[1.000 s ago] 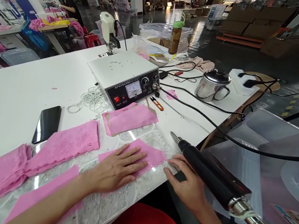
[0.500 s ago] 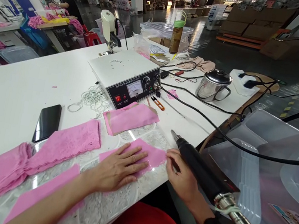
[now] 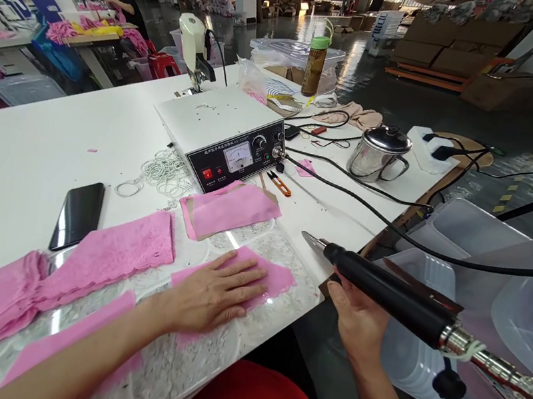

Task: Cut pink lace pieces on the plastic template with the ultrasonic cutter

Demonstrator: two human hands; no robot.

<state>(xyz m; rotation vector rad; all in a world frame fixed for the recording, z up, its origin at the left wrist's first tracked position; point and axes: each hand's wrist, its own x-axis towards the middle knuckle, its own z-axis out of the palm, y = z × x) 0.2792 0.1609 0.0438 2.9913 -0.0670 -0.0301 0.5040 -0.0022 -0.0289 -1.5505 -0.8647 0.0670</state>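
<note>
My left hand (image 3: 214, 294) lies flat with its fingers spread on a pink fabric piece (image 3: 280, 277), whose right end shows past the fingertips. That fabric rests on a clear plate (image 3: 182, 375) with curved outlines. My right hand (image 3: 363, 319) is closed around the underside of a black ultrasonic welding handpiece (image 3: 393, 295), right of the table edge; most of its fingers are hidden behind the handle. The handpiece's metal tip points left, above the plate's corner and apart from the fabric. Another pink piece (image 3: 231, 213) and a folded lace-edged pink stack (image 3: 123, 237) lie nearby.
A control box (image 3: 233, 157) stands behind the plate, its black cable (image 3: 348, 197) running right. Around it are orange thread snips (image 3: 279, 185), a phone (image 3: 77, 217), a tangle of elastic loops (image 3: 167, 173) and a steel mug (image 3: 379, 153). Clear plastic bins (image 3: 475, 226) stand right of the table.
My right hand has left the fabric's right end and moved right, closing on the handpiece. The handpiece has shifted right and lies flatter. My left hand stays on the fabric.
</note>
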